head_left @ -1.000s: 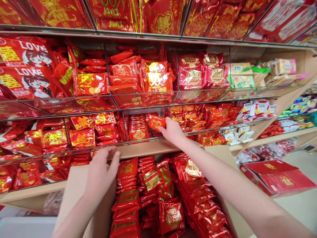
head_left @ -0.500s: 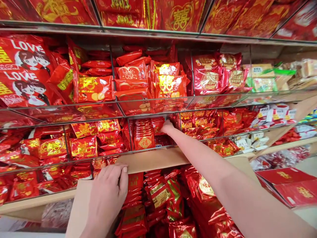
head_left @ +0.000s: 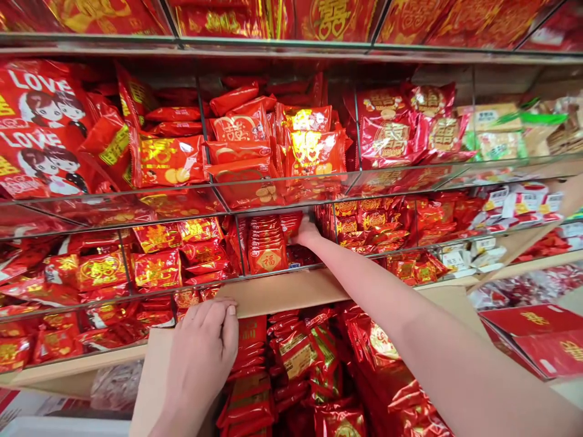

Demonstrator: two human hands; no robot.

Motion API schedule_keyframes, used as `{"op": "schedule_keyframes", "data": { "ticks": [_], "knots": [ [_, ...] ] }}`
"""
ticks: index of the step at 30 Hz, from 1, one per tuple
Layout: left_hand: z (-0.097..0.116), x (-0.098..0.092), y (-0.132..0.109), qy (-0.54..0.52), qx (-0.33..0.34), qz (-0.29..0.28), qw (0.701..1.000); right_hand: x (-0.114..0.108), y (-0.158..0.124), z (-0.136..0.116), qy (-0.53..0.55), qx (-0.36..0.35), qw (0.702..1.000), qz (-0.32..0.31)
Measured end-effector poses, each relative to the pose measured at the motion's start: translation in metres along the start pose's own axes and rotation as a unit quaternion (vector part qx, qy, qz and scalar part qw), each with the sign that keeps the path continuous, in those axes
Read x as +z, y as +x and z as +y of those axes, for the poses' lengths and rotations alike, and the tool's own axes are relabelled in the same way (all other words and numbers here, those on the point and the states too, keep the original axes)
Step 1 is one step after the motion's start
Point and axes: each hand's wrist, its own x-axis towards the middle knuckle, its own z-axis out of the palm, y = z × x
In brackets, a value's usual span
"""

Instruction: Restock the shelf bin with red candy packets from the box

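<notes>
My left hand (head_left: 204, 343) rests at the near left of an open cardboard box (head_left: 282, 294), its fingers curled over the cardboard edge. Inside the box lie red snack packets (head_left: 294, 352) with gold print, in stacked rows. My right hand (head_left: 308, 232) reaches across the box into a shelf compartment. It is closed against a short stack of red packets (head_left: 291, 224), and most of its fingertips are hidden. Left of that stack stands a neat row of red packets (head_left: 266, 249) with a gold diamond on the front one.
A clear shelf lip (head_left: 282, 188) runs above my right hand, under a tier of larger red packets (head_left: 314, 149). Thin dividers part the compartments. A red carton (head_left: 537, 340) stands at the right, and a white bin edge (head_left: 64, 426) shows at lower left.
My right hand has gone slightly deeper into the compartment, and the short stack beside it has shifted back. My left hand stays on the box edge. The view has shifted a little.
</notes>
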Motion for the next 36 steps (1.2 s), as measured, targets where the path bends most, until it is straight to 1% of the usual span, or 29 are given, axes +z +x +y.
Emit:
{"op": "schedule_keyframes", "data": {
  "ticks": [2,4,5,6,7,8,9,10,11,12,13,14,15,16,17,18,19,22,24,26,28,29,30,31,32,33,34,36],
  "knots": [
    [-0.001,0.0,0.002,0.003,-0.002,-0.002,1.0,-0.005,-0.007,-0.005,-0.008,-0.012,1.0,0.011],
    [-0.003,-0.001,0.004,0.006,-0.005,-0.001,1.0,-0.012,-0.018,-0.009,-0.014,-0.04,0.999,0.031],
    [-0.003,-0.002,0.004,0.004,-0.003,0.009,1.0,-0.017,-0.025,-0.011,-0.016,-0.061,0.997,0.041],
    [-0.002,-0.003,0.003,-0.001,0.004,0.031,1.0,-0.023,-0.034,-0.012,-0.017,-0.087,0.995,0.05],
    [0.0,-0.004,0.0,-0.013,0.023,0.06,0.998,-0.03,-0.045,-0.011,-0.017,-0.117,0.991,0.057],
    [0.002,-0.004,-0.006,-0.032,0.058,0.085,0.994,-0.038,-0.057,-0.01,-0.015,-0.15,0.987,0.062],
    [0.005,-0.003,-0.014,-0.057,0.108,0.092,0.988,-0.045,-0.072,-0.007,-0.014,-0.182,0.981,0.065],
    [0.009,-0.001,-0.025,-0.083,0.161,0.071,0.981,-0.053,-0.089,-0.003,-0.007,-0.217,0.974,0.069],
    [0.014,0.003,-0.037,-0.105,0.204,0.02,0.973,-0.061,-0.108,0.004,0.002,-0.25,0.965,0.073],
    [0.019,0.007,-0.051,-0.119,0.228,-0.056,0.965,-0.067,-0.128,0.012,0.013,-0.281,0.956,0.079],
    [0.024,0.013,-0.065,-0.119,0.219,-0.141,0.958,-0.073,-0.149,0.022,0.053,-0.329,0.938,0.093],
    [0.028,0.018,-0.078,-0.104,0.176,-0.217,0.954,-0.077,-0.171,0.033,0.087,-0.36,0.924,0.095],
    [0.031,0.023,-0.089,-0.082,0.117,-0.284,0.948,-0.08,-0.191,0.045,0.107,-0.373,0.918,0.088],
    [0.034,0.027,-0.097,-0.06,0.061,-0.339,0.937,-0.081,-0.211,0.057,0.118,-0.372,0.917,0.077],
    [0.036,0.029,-0.101,-0.041,0.018,-0.379,0.924,-0.08,-0.228,0.069,0.129,-0.365,0.92,0.065],
    [0.037,0.031,-0.103,-0.029,-0.009,-0.403,0.915,-0.078,-0.243,0.079,0.135,-0.349,0.926,0.049],
    [0.038,0.031,-0.103,-0.024,-0.021,-0.412,0.911,-0.075,-0.256,0.089,0.142,-0.33,0.933,0.033],
    [0.037,0.03,-0.096,-0.019,-0.021,-0.401,0.916,-0.059,-0.281,0.109,0.16,-0.275,0.948,-0.014],
    [0.033,0.03,-0.092,-0.018,-0.02,-0.398,0.917,-0.049,-0.29,0.115,0.175,-0.248,0.952,-0.046],
    [0.027,0.032,-0.09,-0.042,-0.024,-0.38,0.924,-0.04,-0.296,0.117,0.196,-0.231,0.95,-0.071],
    [0.025,0.031,-0.086,-0.1,-0.057,-0.322,0.94,-0.033,-0.298,0.116,0.227,-0.222,0.944,-0.083],
    [0.026,0.029,-0.083,-0.142,-0.088,-0.281,0.945,-0.029,-0.298,0.114,0.246,-0.22,0.94,-0.086],
    [0.03,0.025,-0.079,-0.192,-0.129,-0.24,0.943,-0.025,-0.297,0.111,0.268,-0.216,0.935,-0.087],
    [0.035,0.02,-0.075,-0.25,-0.177,-0.203,0.93,-0.021,-0.295,0.107,0.291,-0.209,0.93,-0.085],
    [0.043,0.014,-0.07,-0.314,-0.229,-0.17,0.906,-0.017,-0.293,0.103,0.316,-0.195,0.925,-0.08],
    [0.052,0.009,-0.065,-0.382,-0.28,-0.148,0.868,-0.012,-0.291,0.098,0.345,-0.176,0.919,-0.074],
    [0.061,0.004,-0.061,-0.445,-0.326,-0.129,0.824,-0.007,-0.289,0.092,0.378,-0.154,0.91,-0.069],
    [0.079,0.0,-0.056,-0.533,-0.398,-0.09,0.741,0.003,-0.285,0.081,0.46,-0.104,0.879,-0.067]
  ]
}}
